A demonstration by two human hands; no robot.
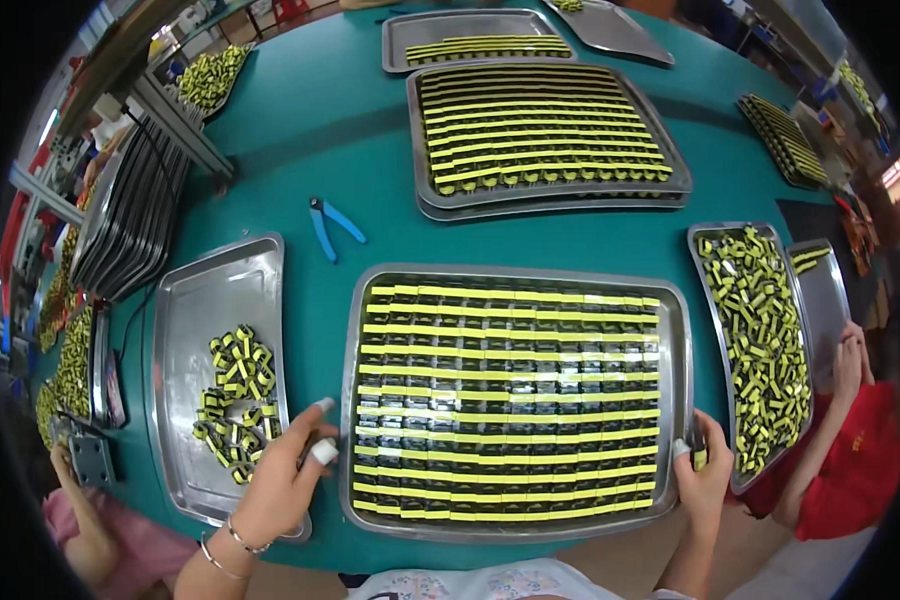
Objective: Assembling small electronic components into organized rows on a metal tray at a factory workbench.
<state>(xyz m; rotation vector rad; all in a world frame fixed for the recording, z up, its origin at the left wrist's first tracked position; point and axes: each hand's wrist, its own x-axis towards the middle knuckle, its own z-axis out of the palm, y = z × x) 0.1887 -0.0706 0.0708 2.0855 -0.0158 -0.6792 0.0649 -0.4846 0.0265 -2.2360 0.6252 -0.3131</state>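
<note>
Left hand [280, 480] and right hand [705, 475] flanking full tray [515, 535], fingertips touching rims

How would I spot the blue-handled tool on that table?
Start at the big full tray between the person's hands on the teal table. Just beyond its far left corner lie the cutters, directly on the tabletop. They alone are blue; everything around is yellow-and-black parts or metal.

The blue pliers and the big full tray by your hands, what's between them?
Nothing: the head view shows bare teal table between the blue pliers and the full tray.
</note>
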